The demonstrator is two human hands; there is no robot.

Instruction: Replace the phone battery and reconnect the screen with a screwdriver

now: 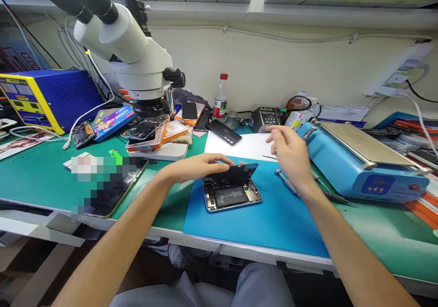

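An opened phone lies on the blue mat, its black battery and inner parts showing. The phone's dark screen is tilted up along the far side of the body. My left hand grips that screen at its upper edge, thumb and fingers around it. To the right, my right hand is raised over the mat and the white paper. Its fingers are loosely bent and apart, with nothing visible in them. Screwdrivers and tweezers lie beside and below the right wrist.
A microscope stands at the back left, near stacked phone parts. A blue heating plate machine is at the right. Behind the mat are a dark phone and a bottle. A large tablet-like device lies left.
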